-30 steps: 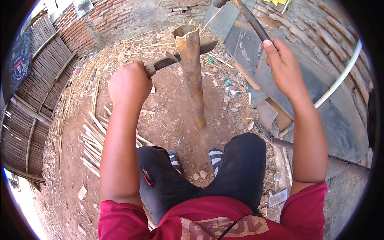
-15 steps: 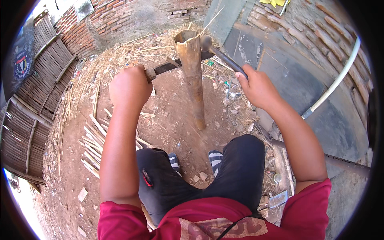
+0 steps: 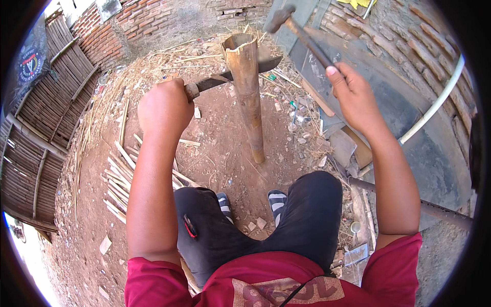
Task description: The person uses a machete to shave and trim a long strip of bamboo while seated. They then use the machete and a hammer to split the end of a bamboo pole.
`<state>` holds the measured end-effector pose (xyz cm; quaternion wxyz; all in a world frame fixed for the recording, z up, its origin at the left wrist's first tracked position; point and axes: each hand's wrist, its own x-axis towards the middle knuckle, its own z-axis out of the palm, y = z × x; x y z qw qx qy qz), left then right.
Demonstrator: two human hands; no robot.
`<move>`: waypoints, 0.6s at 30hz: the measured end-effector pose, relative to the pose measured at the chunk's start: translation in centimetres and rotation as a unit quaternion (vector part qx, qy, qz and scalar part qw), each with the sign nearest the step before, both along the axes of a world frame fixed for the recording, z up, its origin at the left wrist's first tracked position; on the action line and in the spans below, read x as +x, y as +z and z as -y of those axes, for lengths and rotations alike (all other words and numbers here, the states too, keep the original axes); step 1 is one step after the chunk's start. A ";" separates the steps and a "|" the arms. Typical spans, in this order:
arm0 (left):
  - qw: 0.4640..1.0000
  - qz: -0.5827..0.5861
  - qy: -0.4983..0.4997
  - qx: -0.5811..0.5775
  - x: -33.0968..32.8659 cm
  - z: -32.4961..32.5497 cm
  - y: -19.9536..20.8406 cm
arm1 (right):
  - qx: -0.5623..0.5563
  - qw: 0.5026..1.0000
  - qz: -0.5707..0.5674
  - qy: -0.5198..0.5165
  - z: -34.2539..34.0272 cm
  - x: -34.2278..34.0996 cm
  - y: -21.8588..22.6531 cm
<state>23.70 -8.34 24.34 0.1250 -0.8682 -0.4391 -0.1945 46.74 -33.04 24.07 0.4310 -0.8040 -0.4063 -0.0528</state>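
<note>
An upright brownish bamboo length (image 3: 247, 97), its top rim jagged, stands on the dirt in front of my knees. My left hand (image 3: 166, 108) is closed around the wooden handle of a machete (image 3: 210, 82). The dark blade runs rightward across the upper bamboo, its tip showing beyond the right side; the bamboo covers its middle, so I cannot tell whether it passes behind or through. My right hand (image 3: 353, 97) grips a hammer (image 3: 309, 43) by its shaft, with the head raised to the upper right, apart from both blade and bamboo.
Split bamboo sticks (image 3: 118, 184) lie in a pile at the left. A brick wall (image 3: 169, 25) stands at the back and a slatted bamboo panel (image 3: 38, 174) at the far left. Grey sheets (image 3: 394, 112) and a pale pipe (image 3: 434, 102) are on the right.
My right hand has moved up and right, lifting the hammer head away from beside the bamboo and blade. My left hand and the machete have barely shifted; the tip sits slightly higher.
</note>
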 end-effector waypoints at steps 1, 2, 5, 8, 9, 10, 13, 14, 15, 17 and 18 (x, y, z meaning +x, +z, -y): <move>1.000 -0.001 -0.001 -0.001 0.0 0.0 -0.2 | 0.020 1.000 0.009 -0.004 0.0 0.0 -0.1; 1.000 -0.002 -0.002 -0.001 0.0 0.0 -0.4 | 0.041 0.999 0.019 -0.007 0.0 -0.1 -0.3; 1.000 -0.003 -0.004 0.002 0.4 0.0 0.0 | -0.031 0.998 0.052 0.008 0.0 0.0 -3.4; 1.000 -0.008 0.004 -0.005 0.2 -0.1 0.1 | -0.066 0.997 0.029 0.027 0.2 0.2 -2.0; 1.000 -0.010 0.009 -0.008 -0.2 0.0 0.2 | -0.060 0.998 0.012 0.032 0.3 0.1 -0.6; 1.000 -0.011 0.009 -0.009 -0.2 -0.1 0.0 | -0.028 0.999 0.010 0.022 0.4 0.2 0.0; 1.000 -0.016 0.003 -0.012 0.1 0.0 -0.1 | 0.035 0.999 0.024 0.000 0.4 0.3 0.1; 1.000 -0.020 -0.003 -0.014 0.4 0.3 0.1 | 0.030 0.999 0.038 0.000 0.0 0.2 -1.6; 1.000 -0.025 -0.002 -0.014 0.2 0.6 0.5 | 0.028 0.998 0.051 0.005 -0.3 0.0 -2.3; 1.000 -0.027 0.005 -0.012 -0.3 0.7 1.1 | -0.064 0.995 0.072 0.017 -0.4 0.1 -1.5; 0.999 -0.029 0.005 -0.018 -0.3 0.5 0.7 | -0.116 0.990 0.081 0.020 -0.3 0.3 -1.5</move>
